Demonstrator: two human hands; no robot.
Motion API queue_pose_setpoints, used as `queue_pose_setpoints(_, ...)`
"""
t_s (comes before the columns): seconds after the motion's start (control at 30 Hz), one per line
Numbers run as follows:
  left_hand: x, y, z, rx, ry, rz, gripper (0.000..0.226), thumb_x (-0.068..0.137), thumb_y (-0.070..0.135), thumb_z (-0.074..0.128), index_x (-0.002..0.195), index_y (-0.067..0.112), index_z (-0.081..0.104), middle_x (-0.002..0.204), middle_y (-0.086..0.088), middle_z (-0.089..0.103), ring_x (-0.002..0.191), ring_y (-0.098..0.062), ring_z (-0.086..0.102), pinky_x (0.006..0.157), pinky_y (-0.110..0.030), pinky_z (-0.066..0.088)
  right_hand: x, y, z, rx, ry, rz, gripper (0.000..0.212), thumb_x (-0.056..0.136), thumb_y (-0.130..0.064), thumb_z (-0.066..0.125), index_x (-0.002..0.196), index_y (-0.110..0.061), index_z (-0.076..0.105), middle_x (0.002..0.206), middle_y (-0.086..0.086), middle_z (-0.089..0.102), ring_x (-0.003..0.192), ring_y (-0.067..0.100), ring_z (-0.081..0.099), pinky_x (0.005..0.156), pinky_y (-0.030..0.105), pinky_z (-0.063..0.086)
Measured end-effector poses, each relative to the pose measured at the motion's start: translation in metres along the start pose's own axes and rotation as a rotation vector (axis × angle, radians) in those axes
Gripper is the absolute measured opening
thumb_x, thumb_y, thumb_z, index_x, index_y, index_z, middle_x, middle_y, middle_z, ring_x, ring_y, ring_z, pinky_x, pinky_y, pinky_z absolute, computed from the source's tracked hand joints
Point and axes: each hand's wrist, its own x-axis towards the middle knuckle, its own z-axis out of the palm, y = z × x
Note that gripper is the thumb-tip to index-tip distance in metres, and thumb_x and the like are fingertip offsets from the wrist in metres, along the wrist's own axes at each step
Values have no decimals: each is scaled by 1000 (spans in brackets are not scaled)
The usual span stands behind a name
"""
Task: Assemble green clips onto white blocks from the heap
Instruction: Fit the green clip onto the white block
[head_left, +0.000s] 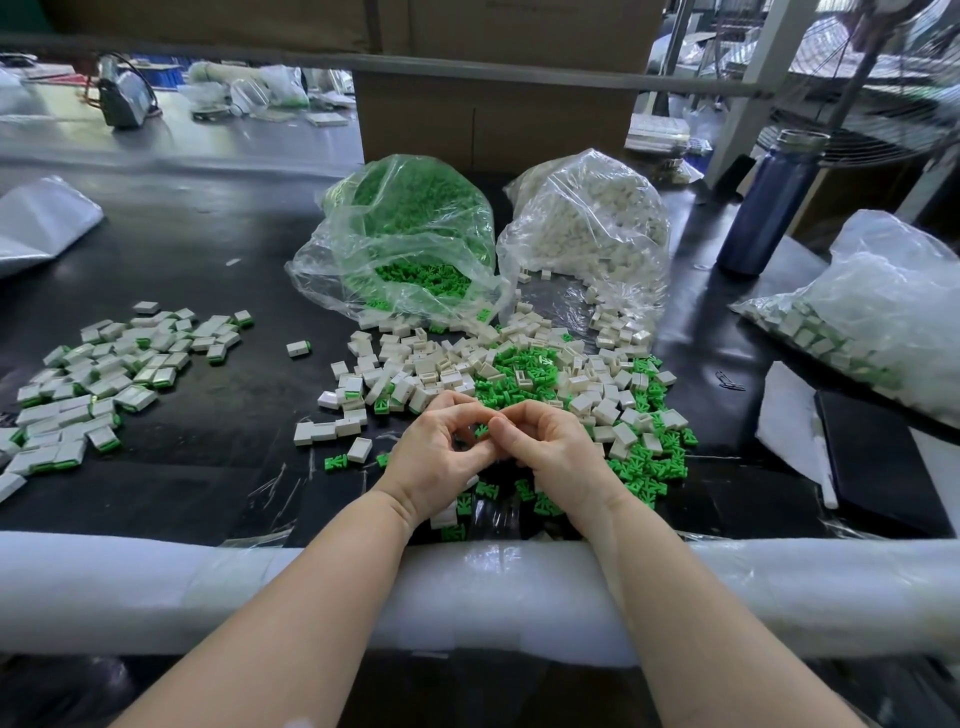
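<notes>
Two bare forearms reach over a white foam-padded edge (156, 587) onto a black worktop (208, 249). The left hand (441, 457) and right hand (550, 447) meet at the centre, fingers curled, fingertips touching. Between them a small green clip (482, 430) is pinched; most of it is hidden by the fingers, and I cannot tell which hand has the firmer hold, or whether a white block is held as well.

Just beyond and around the hands lies the heap (519, 374), a loose mix of white blocks and green clips, spreading to the right of the right hand and under both wrists. Behind the heap two clear plastic bags lie open toward it: a green bag (405, 234) of clips on the left, a white bag (592, 223) of blocks on the right, side by side.

Well to the left lies a spread of finished pieces (104, 374), white blocks with green edges. One such piece (298, 348) lies alone between that spread and the heap. At far right, another bag (872, 312) holds similar pieces, with a blue bottle (769, 208) standing behind it. A cardboard box (493, 124) stands behind the bags.
</notes>
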Motion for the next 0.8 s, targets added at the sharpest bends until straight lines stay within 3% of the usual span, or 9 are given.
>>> queue_pose_setpoints(0.2, 1, -3, 0, 45, -22, 30, 23, 80, 10, 68, 83, 32, 66, 94, 1, 51, 69, -14, 50, 70, -29, 48, 0, -1, 1, 34, -9, -18, 12, 89, -9, 60, 86, -15, 70, 79, 9, 69, 73, 17, 61, 70, 27, 51)
queue_pose_setpoints(0.33, 1, -3, 0, 133, -61, 48, 19, 82, 14, 66, 85, 33, 64, 92, 6, 52, 75, -27, 54, 77, -45, 49, -2, -2, 0, 38, 5, -18, 11, 88, -8, 61, 85, -11, 72, 71, 6, 68, 63, 7, 61, 56, 15, 47)
queue_pose_setpoints(0.47, 1, -4, 0, 194, -88, 65, 10, 83, 16, 65, 92, 21, 65, 95, 4, 53, 77, -25, 55, 80, -47, 48, -2, -2, -1, 28, 22, -23, 10, 87, -6, 62, 88, -7, 72, 85, 27, 69, 71, 17, 62, 62, 19, 52)
queue_pose_setpoints(0.67, 1, -4, -1, 219, -108, 77, 10, 83, 18, 65, 89, 25, 64, 93, 10, 51, 77, -19, 54, 80, -44, 49, -3, -4, -2, 20, 21, -19, 10, 85, -5, 63, 88, 1, 71, 90, 34, 65, 75, 28, 60, 77, 43, 53)
queue_pose_setpoints(0.8, 1, -5, -1, 224, -113, 80, 11, 82, 19, 65, 87, 28, 62, 92, 11, 50, 75, -16, 54, 78, -43, 50, -3, -4, -2, 22, 22, -16, 9, 85, -5, 63, 85, 0, 71, 86, 33, 66, 73, 27, 60, 73, 38, 53)
